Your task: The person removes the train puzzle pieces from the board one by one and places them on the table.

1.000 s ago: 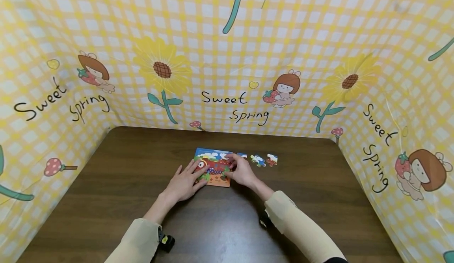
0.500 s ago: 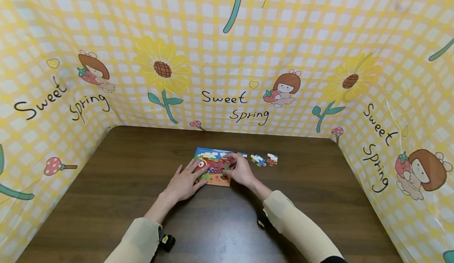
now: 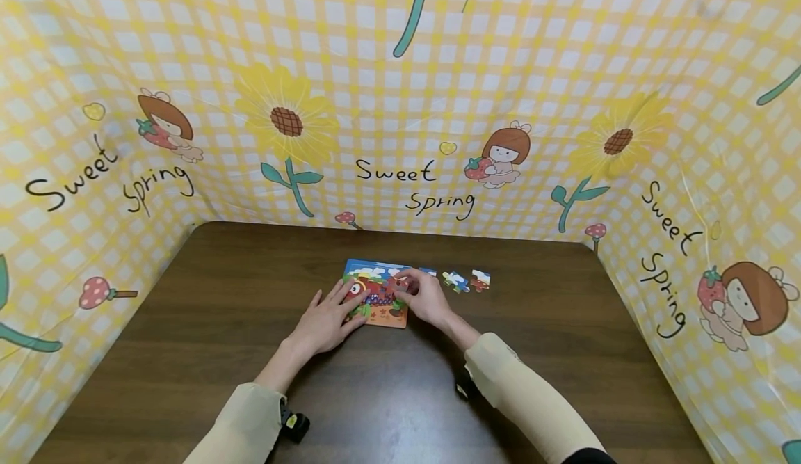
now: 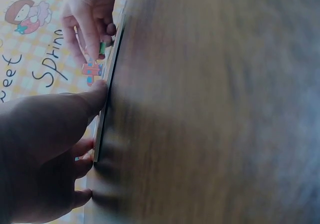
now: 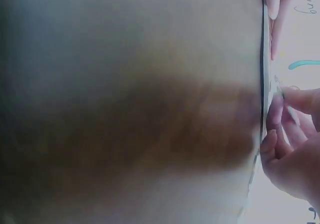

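A colourful jigsaw puzzle (image 3: 384,318) in a flat board, with a red cartoon picture under clouds, lies toward the back of the table. Spread over its left side, my left hand (image 3: 322,326) rests with fairly straight fingers. Above the board's right part, my right hand (image 3: 429,302) pinches a jigsaw piece between thumb and fingers. That piece (image 4: 91,68) shows red and blue, tilted up, in the left wrist view. The right wrist view shows only the thin edge of what the right hand (image 5: 292,134) pinches. My fingers cover parts of the picture.
Right of the board lie loose jigsaw pieces: a blue-and-white one (image 3: 455,282), a red-and-white one (image 3: 480,281), and one (image 3: 428,271) partly behind the right hand. A yellow checked cloth (image 3: 388,123) walls the dark wooden table (image 3: 250,255) at the back and sides.
My right hand has shifted very slightly over the board, and the pinched piece has tilted up into clearer view. The left hand has stayed in place.
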`<state>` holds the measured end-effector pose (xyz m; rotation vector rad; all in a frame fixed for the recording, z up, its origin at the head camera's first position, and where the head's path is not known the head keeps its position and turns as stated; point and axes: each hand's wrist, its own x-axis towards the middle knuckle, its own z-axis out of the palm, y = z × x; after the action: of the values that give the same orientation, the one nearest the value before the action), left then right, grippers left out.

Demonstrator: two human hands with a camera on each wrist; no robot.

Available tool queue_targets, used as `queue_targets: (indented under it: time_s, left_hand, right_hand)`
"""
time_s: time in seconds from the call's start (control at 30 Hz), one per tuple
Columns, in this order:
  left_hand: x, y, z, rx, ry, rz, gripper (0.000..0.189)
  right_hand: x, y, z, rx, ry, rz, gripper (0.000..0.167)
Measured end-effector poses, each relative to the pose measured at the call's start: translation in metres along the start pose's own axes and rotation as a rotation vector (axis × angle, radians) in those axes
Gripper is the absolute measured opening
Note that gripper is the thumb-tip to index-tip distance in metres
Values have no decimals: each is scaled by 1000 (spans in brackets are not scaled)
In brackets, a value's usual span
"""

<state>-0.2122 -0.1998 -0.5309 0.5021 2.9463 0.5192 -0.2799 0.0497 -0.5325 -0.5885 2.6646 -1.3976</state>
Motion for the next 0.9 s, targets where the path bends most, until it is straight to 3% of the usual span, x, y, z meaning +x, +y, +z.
queue_targets:
  time_s: [0.23,0.5,0.67,0.9]
  left_hand:
    - [2,0,-1,-11,-4,-1,61]
    - [2,0,-2,-4,-5,-4,61]
    - [2,2,-2,-1,-11,-7,61]
    - [0,2,-1,-5,-10,-17,61]
  right_hand:
    - [1,-1,-7,-17,-64,8,27]
    - [0,2,-8,-53,-177,-81,41]
    - [-3,3,-10,-73,-203,-137,48]
    - [-6,7,-11,-45,-211,-96,45]
